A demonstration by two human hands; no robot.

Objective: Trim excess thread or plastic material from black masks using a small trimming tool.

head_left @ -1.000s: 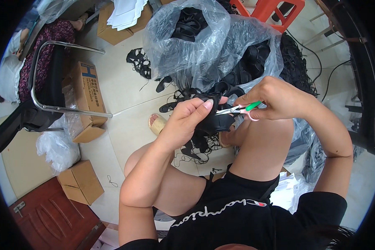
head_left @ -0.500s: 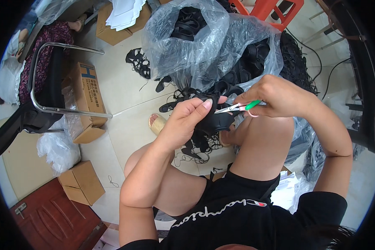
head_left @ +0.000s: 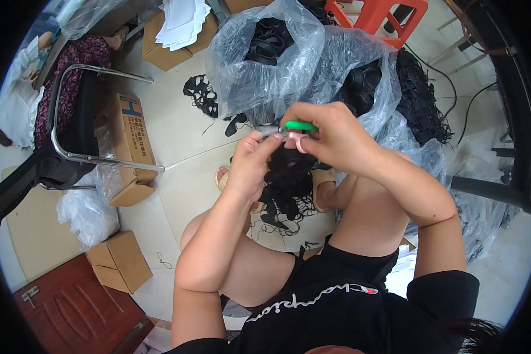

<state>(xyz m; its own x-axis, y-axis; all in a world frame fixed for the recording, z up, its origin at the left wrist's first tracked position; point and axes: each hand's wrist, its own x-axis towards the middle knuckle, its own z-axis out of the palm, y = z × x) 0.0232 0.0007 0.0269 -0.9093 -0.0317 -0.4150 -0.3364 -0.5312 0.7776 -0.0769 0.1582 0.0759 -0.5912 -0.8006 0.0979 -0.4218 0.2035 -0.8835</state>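
A pair of scissors [head_left: 301, 125] with a green and a pink handle is in my right hand [head_left: 336, 130], its blurred blades pointing left. My left hand [head_left: 251, 159] is closed close against the blades, thumb near the pivot; what its fingers pinch cannot be made out. Below the hands, between my feet, lies a heap of black moulded pieces and thin cords [head_left: 286, 197]. Whether any of the black material hangs from my left hand is unclear.
A clear plastic bag [head_left: 230, 76] of black pieces stands ahead, with a black netted pile [head_left: 416, 97] to its right. A red stool [head_left: 374, 26] is beyond. Cartons [head_left: 121, 259], a chair frame [head_left: 109, 159] and another person's patterned clothing [head_left: 71, 82] are at left.
The black moulded piece seen in my left hand is no longer visible there. My right hand with the scissors has moved left and slightly up, bringing the blades over my left fingertips.
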